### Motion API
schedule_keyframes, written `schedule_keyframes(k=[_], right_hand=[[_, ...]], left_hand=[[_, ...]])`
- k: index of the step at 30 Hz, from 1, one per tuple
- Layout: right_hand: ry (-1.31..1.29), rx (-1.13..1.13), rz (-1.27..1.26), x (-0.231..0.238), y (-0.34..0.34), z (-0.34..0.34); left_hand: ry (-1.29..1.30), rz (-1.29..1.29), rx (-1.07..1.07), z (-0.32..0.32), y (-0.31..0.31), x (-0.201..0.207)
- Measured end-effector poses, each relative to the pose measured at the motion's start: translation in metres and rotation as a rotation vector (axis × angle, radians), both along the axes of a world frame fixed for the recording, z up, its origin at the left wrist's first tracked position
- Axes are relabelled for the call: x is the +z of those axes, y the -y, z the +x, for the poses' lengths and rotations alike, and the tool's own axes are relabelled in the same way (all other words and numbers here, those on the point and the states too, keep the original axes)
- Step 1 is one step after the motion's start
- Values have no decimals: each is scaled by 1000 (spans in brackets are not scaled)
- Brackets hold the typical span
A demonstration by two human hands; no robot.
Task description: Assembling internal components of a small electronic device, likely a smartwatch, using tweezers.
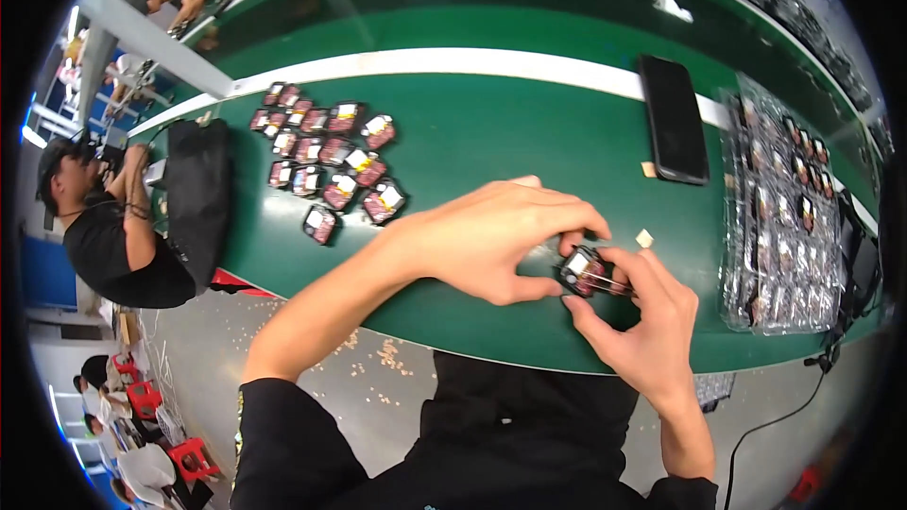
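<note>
Near the table's front edge, my left hand [510, 236] pinches a small black module [579, 270] between thumb and fingers. The module has a white patch and a dark reddish face with fine detail too small to make out. My right hand [652, 316] is closed on the other side, its thumb at the module's lower edge. A thin shiny metal tool [609, 285] runs from the right fingers onto the module's face; its exact kind is hard to tell. To the left lies a loose group of similar modules [335, 151], several with white or yellow patches.
A black phone [675, 121] lies at the right rear of the green table [453, 142]. Clear plastic trays [784, 255] holding modules are stacked farther right. Small pale scraps [644, 239] lie nearby. At the left, a co-worker [123, 217] sits beside a black bag [198, 198].
</note>
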State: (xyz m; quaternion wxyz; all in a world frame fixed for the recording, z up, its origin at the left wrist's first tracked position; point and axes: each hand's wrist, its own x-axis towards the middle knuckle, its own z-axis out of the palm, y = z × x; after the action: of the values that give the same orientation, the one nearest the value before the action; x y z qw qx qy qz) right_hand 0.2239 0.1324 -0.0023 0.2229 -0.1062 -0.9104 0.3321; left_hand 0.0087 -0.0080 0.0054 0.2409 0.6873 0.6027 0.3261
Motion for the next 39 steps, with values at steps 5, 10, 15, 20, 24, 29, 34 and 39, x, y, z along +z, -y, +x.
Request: schedule_keyframes(k=[5, 10, 15, 20, 24, 29, 34, 39], right_hand=[[6, 0, 36, 0, 0, -7], [-64, -22, 47, 16, -6, 3], [-129, -94, 127, 50, -33, 30], [-188, -265, 198, 74, -85, 64], [-88, -680, 225, 84, -155, 98], [101, -1004, 324, 85, -249, 126], [230, -966, 407, 65, -282, 130], [-60, -777, 59, 74, -275, 142]], left_hand=[[5, -60, 4, -2, 5, 4], [106, 6, 82, -17, 11, 24], [-480, 4, 540, -48, 46, 66], [-740, -94, 748, -91, 97, 45], [-708, -189, 733, -91, 88, 35], [-635, -210, 745, -93, 70, 30], [-701, -286, 707, -72, 61, 51], [-694, -274, 684, -70, 76, 56]])
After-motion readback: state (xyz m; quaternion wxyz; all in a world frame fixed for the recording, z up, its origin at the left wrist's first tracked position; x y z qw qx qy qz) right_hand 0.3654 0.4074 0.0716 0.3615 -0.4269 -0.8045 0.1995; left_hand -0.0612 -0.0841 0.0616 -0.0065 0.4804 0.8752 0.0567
